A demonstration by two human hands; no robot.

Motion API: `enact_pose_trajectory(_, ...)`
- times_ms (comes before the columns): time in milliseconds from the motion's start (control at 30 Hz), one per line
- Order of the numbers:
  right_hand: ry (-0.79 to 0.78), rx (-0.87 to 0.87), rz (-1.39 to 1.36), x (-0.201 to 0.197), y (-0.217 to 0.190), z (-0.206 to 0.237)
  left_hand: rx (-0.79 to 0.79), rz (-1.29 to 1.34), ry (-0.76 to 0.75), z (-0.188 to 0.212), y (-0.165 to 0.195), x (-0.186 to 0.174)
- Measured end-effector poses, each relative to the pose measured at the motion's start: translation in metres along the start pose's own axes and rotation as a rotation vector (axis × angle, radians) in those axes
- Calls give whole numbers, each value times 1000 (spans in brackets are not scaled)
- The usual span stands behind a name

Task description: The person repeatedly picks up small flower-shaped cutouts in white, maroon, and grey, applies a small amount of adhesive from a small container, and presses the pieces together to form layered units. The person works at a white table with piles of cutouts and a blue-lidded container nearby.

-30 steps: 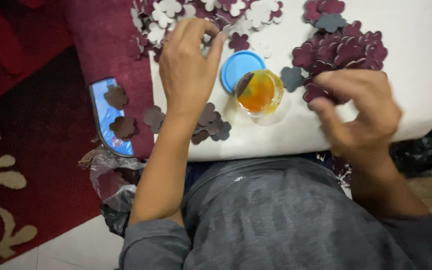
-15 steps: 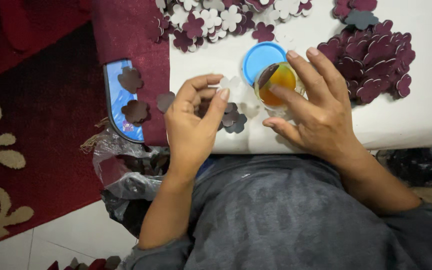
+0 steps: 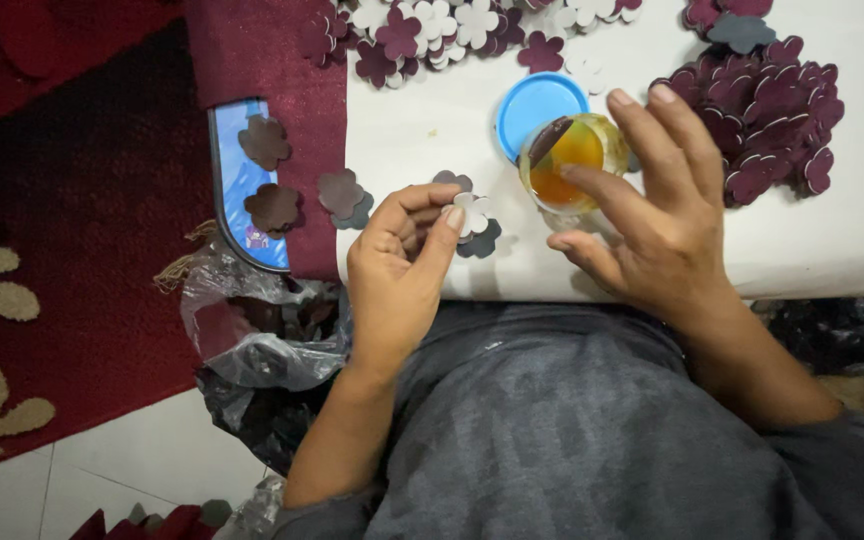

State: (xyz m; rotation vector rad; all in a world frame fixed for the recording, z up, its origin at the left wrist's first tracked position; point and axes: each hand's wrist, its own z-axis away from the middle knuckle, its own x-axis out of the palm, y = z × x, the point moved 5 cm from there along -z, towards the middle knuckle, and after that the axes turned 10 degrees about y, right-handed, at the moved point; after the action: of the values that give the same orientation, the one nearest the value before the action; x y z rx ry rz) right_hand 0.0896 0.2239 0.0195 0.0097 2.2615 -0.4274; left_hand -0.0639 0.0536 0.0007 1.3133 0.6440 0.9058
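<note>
My left hand (image 3: 399, 268) pinches a small white flower-shaped cutout (image 3: 471, 213) between thumb and fingers, just above the near edge of the white board (image 3: 432, 110). Two dark flower cutouts (image 3: 482, 240) lie right under it. My right hand (image 3: 652, 215) has its fingers spread and its fingertips rest against a small clear jar of orange liquid (image 3: 572, 165), which has a dark piece dipped at its rim. The jar's blue lid (image 3: 532, 100) lies flat just behind it.
A heap of maroon flower cutouts (image 3: 767, 115) sits right of the jar; mixed white and maroon ones (image 3: 432, 30) lie along the far edge. A maroon cloth (image 3: 282, 90), a blue-rimmed object (image 3: 237, 200) with brown flowers and a plastic bag (image 3: 252, 340) are at left.
My left hand came back from the far flowers to the near edge holding a white flower. My right hand moved left from the maroon heap onto the jar.
</note>
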Motion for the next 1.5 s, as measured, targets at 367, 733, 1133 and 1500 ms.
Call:
enact_pose_trajectory(367, -10, 101, -135, -15, -10, 2, -136, 116, -79, 12, -2, 14)
enact_pose_trajectory(733, 50, -4, -327, -26, -34, 1, -145, 126, -172, 23, 8, 25)
enact_pose_trajectory(1133, 54, -73, -259, -14, -37, 5, -174, 176, -192, 25, 5, 26)
enact_pose_trajectory(1500, 81, 50, -259, -25, -32, -2, -218, 204, -178, 24, 0, 23)
